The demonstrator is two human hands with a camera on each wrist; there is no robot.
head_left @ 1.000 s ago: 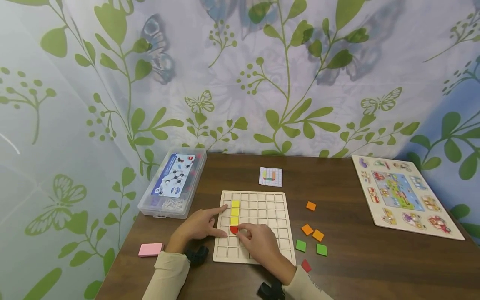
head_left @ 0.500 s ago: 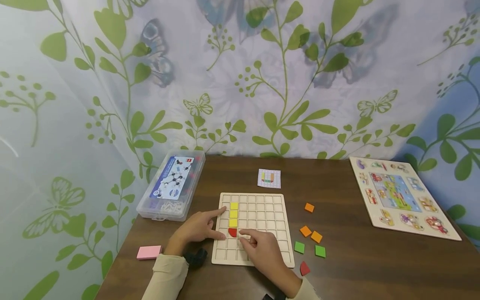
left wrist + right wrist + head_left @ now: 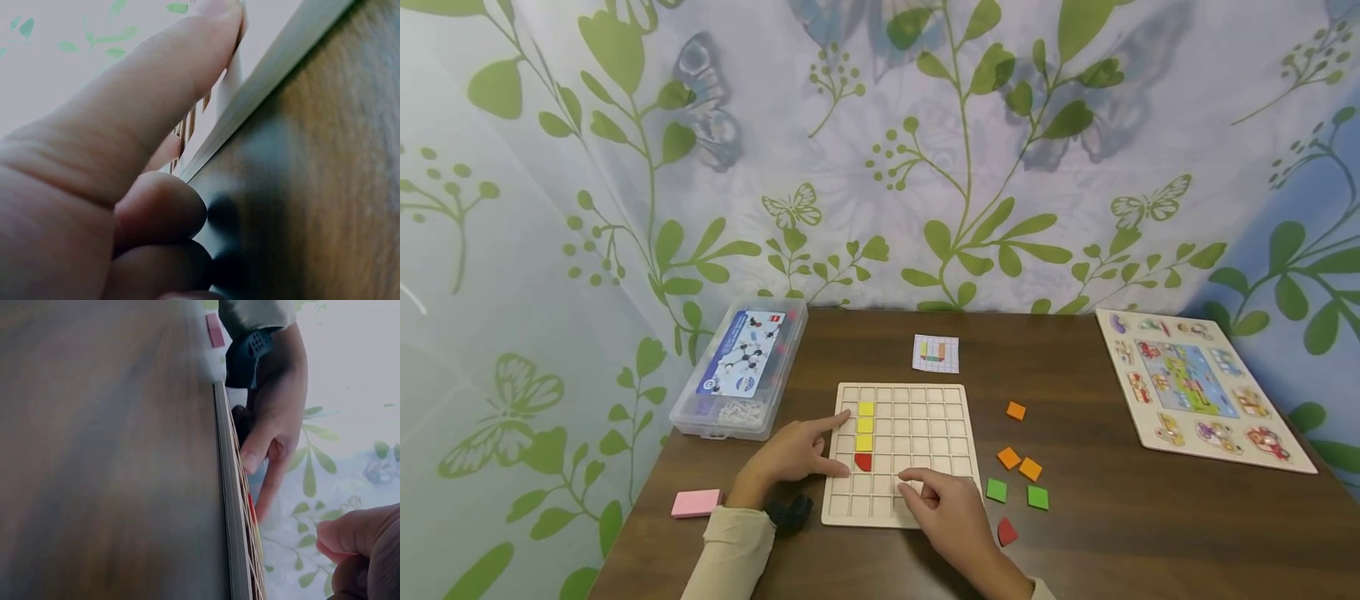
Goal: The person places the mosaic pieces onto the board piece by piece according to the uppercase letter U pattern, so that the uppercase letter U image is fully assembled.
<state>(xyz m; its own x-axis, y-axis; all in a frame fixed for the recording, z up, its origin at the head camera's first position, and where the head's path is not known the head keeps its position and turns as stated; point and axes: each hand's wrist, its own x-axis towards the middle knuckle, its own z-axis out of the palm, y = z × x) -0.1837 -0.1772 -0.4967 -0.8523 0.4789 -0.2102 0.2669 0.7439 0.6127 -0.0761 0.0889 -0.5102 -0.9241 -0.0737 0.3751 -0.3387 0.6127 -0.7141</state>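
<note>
The left hand rests on the left side of the wooden board, thumb and forefinger spread. The right hand, loosely curled (nothing in it), hovers above its near right part; the red piece adjoins three yellow squares.

Play corner: grid board, picture puzzle

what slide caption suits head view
Left hand on a grid board, right hand over it, three yellow tiles, one red piece.
</note>
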